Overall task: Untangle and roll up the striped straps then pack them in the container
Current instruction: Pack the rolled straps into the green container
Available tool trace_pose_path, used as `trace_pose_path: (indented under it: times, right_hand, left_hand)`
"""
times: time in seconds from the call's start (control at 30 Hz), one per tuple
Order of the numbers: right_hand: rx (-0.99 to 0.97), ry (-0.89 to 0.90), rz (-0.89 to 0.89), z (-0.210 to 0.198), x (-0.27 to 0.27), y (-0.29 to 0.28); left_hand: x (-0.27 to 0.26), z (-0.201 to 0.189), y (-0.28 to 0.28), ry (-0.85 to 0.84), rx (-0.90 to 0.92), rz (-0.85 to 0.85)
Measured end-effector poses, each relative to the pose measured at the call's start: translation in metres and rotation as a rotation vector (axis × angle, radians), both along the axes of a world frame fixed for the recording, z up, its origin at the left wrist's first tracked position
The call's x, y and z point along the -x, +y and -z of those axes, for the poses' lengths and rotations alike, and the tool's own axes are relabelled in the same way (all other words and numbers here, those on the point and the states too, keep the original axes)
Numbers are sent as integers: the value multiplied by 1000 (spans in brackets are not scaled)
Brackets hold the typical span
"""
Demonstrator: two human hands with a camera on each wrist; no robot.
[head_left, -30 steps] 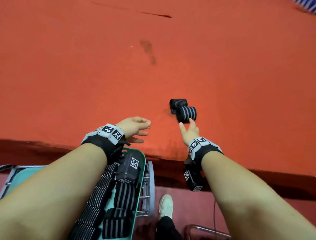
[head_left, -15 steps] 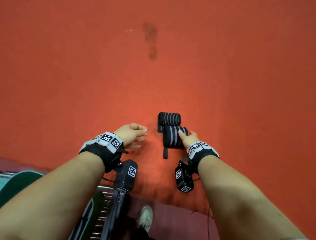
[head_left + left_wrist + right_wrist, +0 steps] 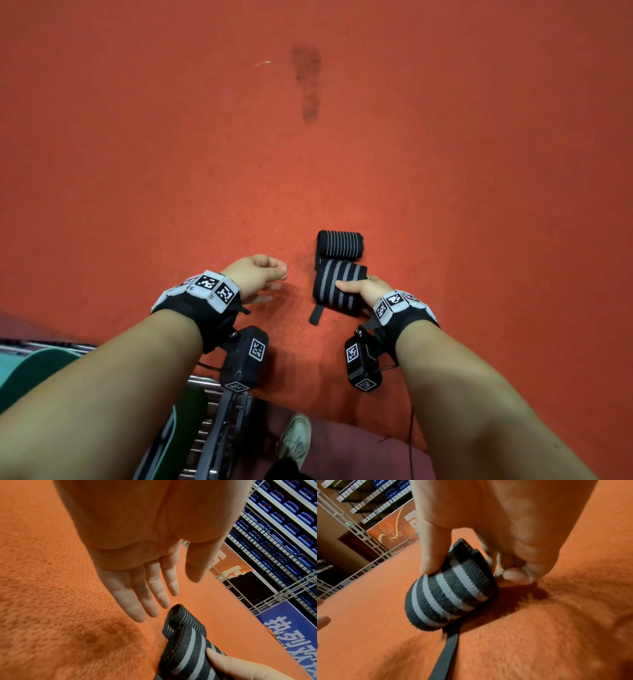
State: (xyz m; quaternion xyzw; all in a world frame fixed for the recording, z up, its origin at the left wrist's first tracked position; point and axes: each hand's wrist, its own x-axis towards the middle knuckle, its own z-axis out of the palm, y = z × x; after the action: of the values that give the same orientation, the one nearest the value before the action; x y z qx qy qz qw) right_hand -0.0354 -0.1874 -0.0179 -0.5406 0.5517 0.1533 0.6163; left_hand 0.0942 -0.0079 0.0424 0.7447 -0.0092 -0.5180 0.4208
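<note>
Two rolled black straps lie side by side on the orange surface (image 3: 171, 171). The far roll (image 3: 339, 244) has thin pale stripes. My right hand (image 3: 356, 291) grips the near roll (image 3: 334, 286), which has wide grey stripes, with the thumb (image 3: 433, 558) on top and the fingers curled behind. The roll (image 3: 450, 596) still touches the surface, and a black tail (image 3: 447, 655) trails from under it. To the left of the rolls my left hand (image 3: 263, 274) hovers with straight fingers (image 3: 150, 599) and holds nothing; their tips are close to the strap's end (image 3: 178, 615).
The green container's rim (image 3: 186, 421) shows at the lower left below the surface's front edge, on a metal rack (image 3: 219, 435). A shoe (image 3: 294, 435) stands on the floor beneath. A dark stain (image 3: 308, 85) marks the far surface. Railings and blue seats (image 3: 283, 520) stand beyond.
My right hand went from reaching toward the near roll to gripping it, thumb across the top. The head view shifted forward, so the container has mostly left the frame. The left hand barely moved.
</note>
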Motion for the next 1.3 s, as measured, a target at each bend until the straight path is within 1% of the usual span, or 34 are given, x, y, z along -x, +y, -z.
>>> trace_pose_path:
  times: [0.07,0.2,0.3,0.4,0.47,0.57,0.67,0.73,0.8,0.9,1.03,1.1,1.17,1.2,1.23,1.3]
  right_hand:
    - [-4,-70,13,-3,3,6]
    - [-69,-216,8,-31,8,24]
    - [-110,-302,-74,-60,9,52]
    - [-73,-346,-203,-88,6,94]
    - [-20,-363,-268,-98,4,127]
    - [-7,-398,-281,-111,6,179]
    - [-13,-432,-279,-122,9,238]
    - [-17,-457,-301,-129,8,278]
    - [-32,-479,-296,-131,6,316]
    - [-43,-493,-269,-131,6,365]
    - [-61,-524,-277,-127,13,408]
    - [42,-484,-301,-119,19,416]
    - [316,-340,-287,-103,26,414]
    - [471,-250,-273,-94,31,413]
    - [585,-167,-281,-84,37,412]
    - [695,-52,-353,-65,46,416]
  left_hand:
    - [1,-2,6,-23,-13,13]
    - [4,-16,19,-71,11,74]
    - [5,-34,36,-85,68,110]
    - [5,-53,66,-84,123,135]
    - [5,-64,93,-75,151,180]
    - [5,-78,144,-72,170,263]
    - [5,-93,204,-152,165,361]
    - [1,-98,245,-166,163,403]
    - [-4,-98,285,-127,171,391]
    - [-7,-96,332,-56,168,330]
    - [-3,-81,369,37,166,282]
    - [1,-69,380,77,153,248]
    - [4,-56,387,82,118,255]
    - [6,-48,389,77,89,281]
    - [8,-40,392,65,55,319]
    - [11,-22,395,43,-17,415]
